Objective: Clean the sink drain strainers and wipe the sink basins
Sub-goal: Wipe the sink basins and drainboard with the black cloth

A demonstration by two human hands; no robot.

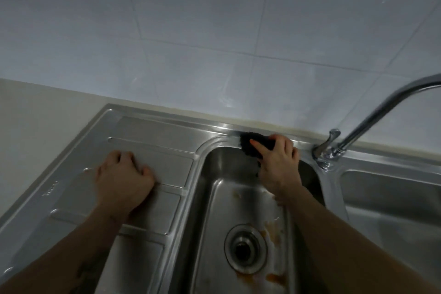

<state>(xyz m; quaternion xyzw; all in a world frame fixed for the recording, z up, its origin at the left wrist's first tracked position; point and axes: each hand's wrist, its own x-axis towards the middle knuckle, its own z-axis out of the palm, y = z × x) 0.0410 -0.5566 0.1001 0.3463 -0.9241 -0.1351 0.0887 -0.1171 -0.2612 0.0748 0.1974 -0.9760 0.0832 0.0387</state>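
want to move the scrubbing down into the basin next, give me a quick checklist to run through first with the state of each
1. Right hand grips the dark scrubber: ok, fingers wrapped on it at the basin's back rim.
2. Left hand braced: ok, resting on the drainboard.
3. Left basin floor clean: not ok, orange stains show beside the drain.
4. Drain strainer in place: cannot tell, the opening looks dark.
5. Faucet spout clear of this basin: ok, it swings off to the right.
6. Water running: cannot tell, the spout's end is out of frame.

Dim, soft-focus — wide-angle edge warp
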